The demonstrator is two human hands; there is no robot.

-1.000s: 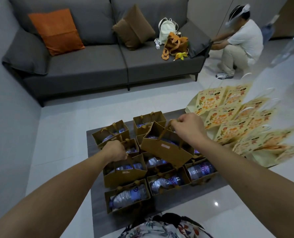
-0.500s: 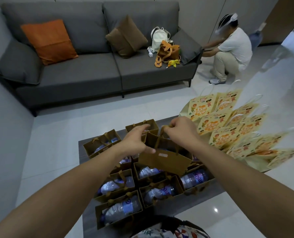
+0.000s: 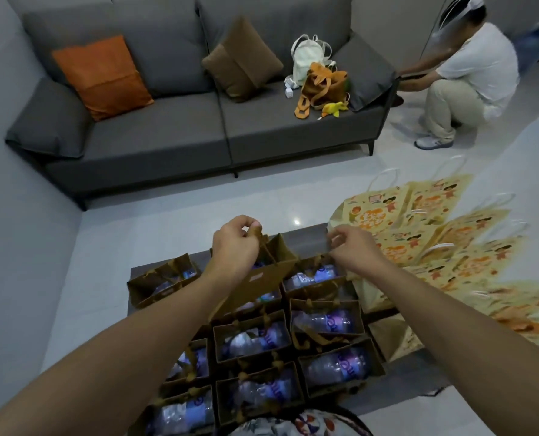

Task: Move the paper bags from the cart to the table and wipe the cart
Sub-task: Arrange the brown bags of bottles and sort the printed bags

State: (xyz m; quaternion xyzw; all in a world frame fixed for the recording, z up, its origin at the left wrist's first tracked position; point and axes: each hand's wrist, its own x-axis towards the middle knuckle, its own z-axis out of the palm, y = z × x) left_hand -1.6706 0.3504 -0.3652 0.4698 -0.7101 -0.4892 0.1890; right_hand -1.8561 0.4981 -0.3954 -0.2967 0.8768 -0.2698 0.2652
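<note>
paper bags of brown card stood packed in rows on a dark grey surface, each holding a clear water bottle laid on its side. one lifted bag hung tilted above the rows, below and between both sets of fingers. left hand was raised over the far rows with forearm extended forward, knuckles up, fingers curled and pinching the brown handle of the lifted bag. right hand was held level with the left and well apart from it, forearm extended forward, fingertips drawn together in a pinch at the top edge of a bag just below them; whether a handle sat inside that pinch could not be told through the blur. yellow printed bags with white handles lay flat and fanned out just right of the right fingers. beyond both hands stood a grey sofa carrying an orange cushion, a brown cushion and a white backpack. a crouching person in a white top was beside the sofa's right end.
</note>
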